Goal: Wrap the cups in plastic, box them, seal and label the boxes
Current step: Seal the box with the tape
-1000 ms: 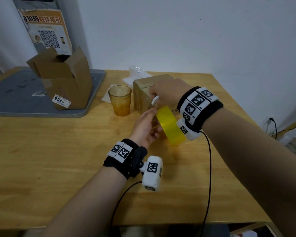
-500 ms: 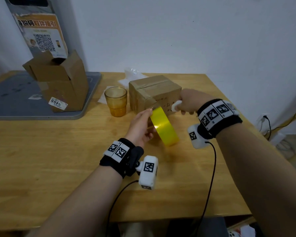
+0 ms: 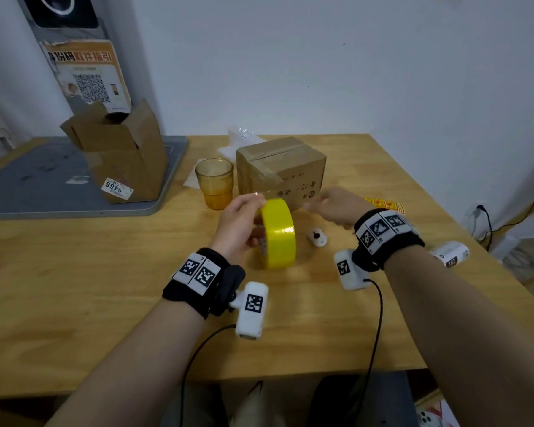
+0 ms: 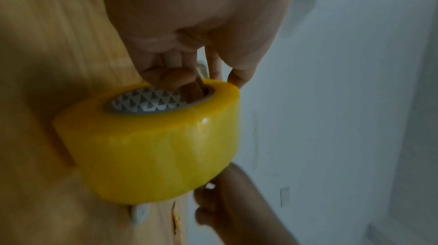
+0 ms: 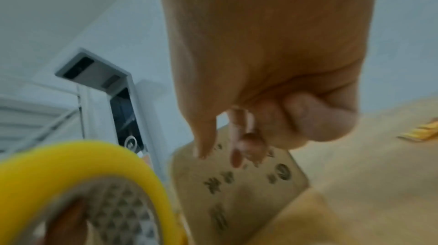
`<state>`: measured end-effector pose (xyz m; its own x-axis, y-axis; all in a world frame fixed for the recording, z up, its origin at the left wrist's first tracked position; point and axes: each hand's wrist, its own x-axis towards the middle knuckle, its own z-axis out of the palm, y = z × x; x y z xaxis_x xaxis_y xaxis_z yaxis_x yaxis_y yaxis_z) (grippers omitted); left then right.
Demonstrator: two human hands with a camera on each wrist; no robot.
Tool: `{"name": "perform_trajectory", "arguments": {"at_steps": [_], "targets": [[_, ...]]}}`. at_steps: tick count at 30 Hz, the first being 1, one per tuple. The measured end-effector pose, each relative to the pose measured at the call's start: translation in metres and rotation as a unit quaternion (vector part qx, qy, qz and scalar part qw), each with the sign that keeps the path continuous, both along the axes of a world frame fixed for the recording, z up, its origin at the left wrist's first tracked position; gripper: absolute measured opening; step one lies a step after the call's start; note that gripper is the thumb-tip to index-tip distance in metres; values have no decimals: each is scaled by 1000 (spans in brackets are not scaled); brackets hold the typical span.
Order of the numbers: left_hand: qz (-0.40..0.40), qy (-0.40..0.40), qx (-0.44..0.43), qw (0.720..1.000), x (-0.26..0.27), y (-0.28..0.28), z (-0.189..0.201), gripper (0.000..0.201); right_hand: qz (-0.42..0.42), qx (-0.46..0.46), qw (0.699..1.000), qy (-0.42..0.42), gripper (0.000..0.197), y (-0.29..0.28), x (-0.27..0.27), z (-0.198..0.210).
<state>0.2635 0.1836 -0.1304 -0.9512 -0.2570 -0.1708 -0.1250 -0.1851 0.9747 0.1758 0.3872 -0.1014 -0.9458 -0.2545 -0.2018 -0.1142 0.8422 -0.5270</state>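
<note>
Yellow tape roll [image 3: 277, 232] at frame centre, gripped through its core by left hand [image 3: 239, 224]; right hand [image 3: 333, 204] loosely curled, empty; light, rigid, slick-faced, best held by core.

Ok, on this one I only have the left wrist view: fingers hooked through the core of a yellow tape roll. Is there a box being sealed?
Observer: Yes. In the head view a closed cardboard box stands just beyond the tape roll, with tape already across its top seam and down the front.
Operator: Any cup left out?
Observer: One amber cup stands bare and upright to the left of that box.
Operator: A second box?
Observer: An open box stands on the grey mat at far left, flaps up.
</note>
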Motion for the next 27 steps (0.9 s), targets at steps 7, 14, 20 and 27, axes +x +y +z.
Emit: {"name": "perform_trajectory", "arguments": {"at_steps": [7, 14, 20, 27], "targets": [[-20, 38, -110, 993, 13, -25, 2, 21, 86, -255, 963, -1, 19, -52, 25, 14], [-31, 26, -83, 996, 19, -33, 0, 25, 34, -358, 933, 26, 5, -76, 36, -7], [-26, -31, -52, 998, 16, -31, 9, 30, 64, -353, 929, 92, 7, -72, 44, -6], [21, -32, -38, 999, 18, -26, 9, 18, 117, -352, 920, 122, 2, -68, 51, -7]]}}
